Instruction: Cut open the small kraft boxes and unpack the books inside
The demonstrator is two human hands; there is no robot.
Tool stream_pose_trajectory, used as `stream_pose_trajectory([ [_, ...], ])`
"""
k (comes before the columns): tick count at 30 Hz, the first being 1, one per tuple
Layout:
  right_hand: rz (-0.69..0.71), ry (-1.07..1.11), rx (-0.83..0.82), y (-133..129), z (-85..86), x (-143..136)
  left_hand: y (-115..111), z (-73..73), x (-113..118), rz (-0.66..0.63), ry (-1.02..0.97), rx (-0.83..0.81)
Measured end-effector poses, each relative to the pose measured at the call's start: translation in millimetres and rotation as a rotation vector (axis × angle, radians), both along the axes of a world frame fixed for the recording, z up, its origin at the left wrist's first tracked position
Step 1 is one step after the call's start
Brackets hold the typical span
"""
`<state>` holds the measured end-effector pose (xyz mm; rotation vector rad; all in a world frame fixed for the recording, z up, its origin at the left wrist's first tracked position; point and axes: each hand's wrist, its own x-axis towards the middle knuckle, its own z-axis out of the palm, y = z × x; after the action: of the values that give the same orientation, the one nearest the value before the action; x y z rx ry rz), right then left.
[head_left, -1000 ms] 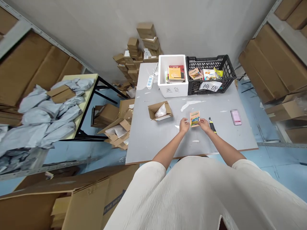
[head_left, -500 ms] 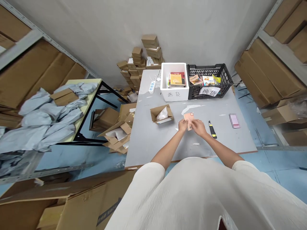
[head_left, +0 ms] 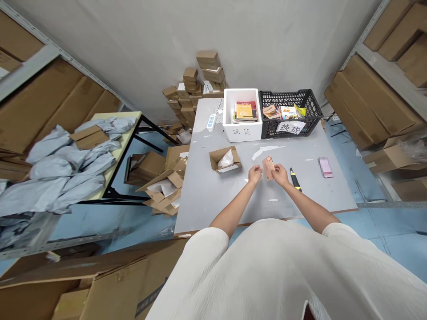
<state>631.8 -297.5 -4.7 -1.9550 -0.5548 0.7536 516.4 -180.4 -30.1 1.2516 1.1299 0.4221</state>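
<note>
Examination of a booklet at a table; twelve o'clock is the far wall. The booklet (head_left: 267,168) is held over the near part of the table (head_left: 213,200), its lower edge gripped by the right hand (head_left: 280,174) at four o'clock. The left hand (head_left: 255,174), fingers curled, lies just beside it at about eight o'clock; whether it pinches anything cannot be told. Progress, as judged: the carton (head_left: 236,157) at ten o'clock from the booklet stands open, and the booklet is in hand but not yet set down; handling appears partway. The booklet's long axis runs from between eleven and twelve to between five and six, the marked end pointing away from the person, a pinkish face towards the viewer.
</note>
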Motion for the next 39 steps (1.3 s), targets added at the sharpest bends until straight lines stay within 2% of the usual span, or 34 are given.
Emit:
stream_pose_trajectory([
  [3, 0.179, -0.23, 0.013, -1.0, 4.3, -10.4, -7.2, 6.1, 7.5, 0.014, -0.156, -0.205],
  [6, 0.373, -0.432, 0.037, -1.5, 4.8, -19.9, -10.8, 10.8, 10.7, 0.079, -0.214, -0.225],
  [9, 0.435, -0.512, 0.049, -1.6, 1.9, -23.0, -8.9, 12.3, 5.8, 0.123, -0.243, -0.227],
  [15, 0.252, -0.434, -0.019, -9.6, -5.4, -3.8, 1.2, 11.8, -8.6, 0.156, -0.216, -0.214],
  [17, 0.197, -0.298, -0.031, -13.0, -7.0, 3.7, 4.7, 12.0, -9.8, 0.159, -0.222, -0.201],
  [21, 0.192, 0.076, -0.059, -17.0, -6.9, 11.8, 11.0, 13.0, -6.5, 0.177, -0.206, -0.184],
  [23, 0.173, 0.166, -0.039, -17.5, -5.1, 14.2, 13.3, 13.7, -3.3, 0.18, -0.198, -0.181],
  [28, 0.07, 0.194, -0.013, -13.5, 0.0, 26.4, 13.8, 16.1, 5.6, 0.131, -0.262, -0.199],
  [33, -0.049, 0.216, 0.074, -2.8, 1.9, 49.7, 9.6, 17.9, 14.9, -0.118, -0.15, -0.142],
  [35, -0.064, 0.209, 0.104, 3.2, 3.5, 60.9, 10.7, 19.2, 22.6, -0.173, -0.106, -0.107],
  [39, -0.072, 0.177, 0.144, 21.7, 10.6, 86.3, 22.0, 26.1, 49.4, -0.133, -0.118, -0.048],
])
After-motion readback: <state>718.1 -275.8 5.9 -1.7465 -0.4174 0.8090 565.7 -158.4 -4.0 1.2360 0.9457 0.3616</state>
